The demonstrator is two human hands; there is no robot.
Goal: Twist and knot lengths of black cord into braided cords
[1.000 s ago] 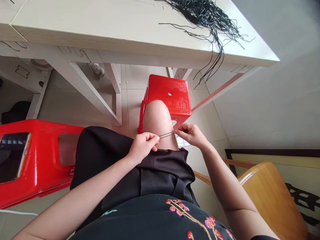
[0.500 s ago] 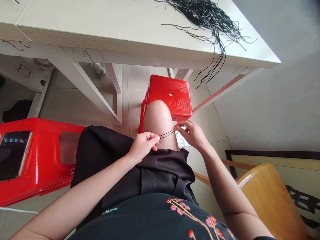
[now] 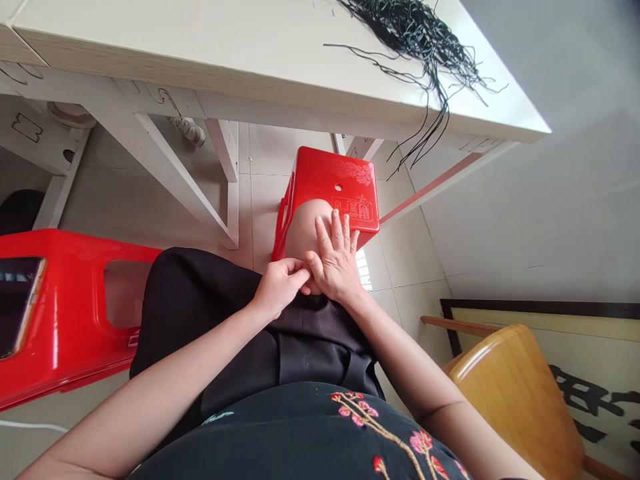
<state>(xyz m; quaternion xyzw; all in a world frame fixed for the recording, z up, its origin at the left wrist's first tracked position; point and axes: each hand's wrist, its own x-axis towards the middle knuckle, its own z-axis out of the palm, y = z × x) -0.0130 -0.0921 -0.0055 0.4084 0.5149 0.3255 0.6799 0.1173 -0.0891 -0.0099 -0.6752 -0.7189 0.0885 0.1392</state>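
My left hand (image 3: 277, 287) rests on my bare knee (image 3: 301, 230) with thumb and fingers pinched together, right against the thumb of my right hand. My right hand (image 3: 336, 257) lies flat on the knee with its fingers spread and pointing away from me. The thin black cord seen earlier between the hands is hidden under them. I sit in black shorts and a black top with embroidered flowers.
A heap of black cords (image 3: 415, 33) lies on the pale table (image 3: 200, 47), some strands hanging over its edge. A small red stool (image 3: 335, 183) stands beyond my knee. A larger red stool (image 3: 65, 307) with a phone (image 3: 15, 300) is at left, a wooden chair (image 3: 515, 393) at right.
The right hand let go of its pinch on the stretched cord, moved left and laid itself flat over the knee beside the left hand. The cord is no longer visible.
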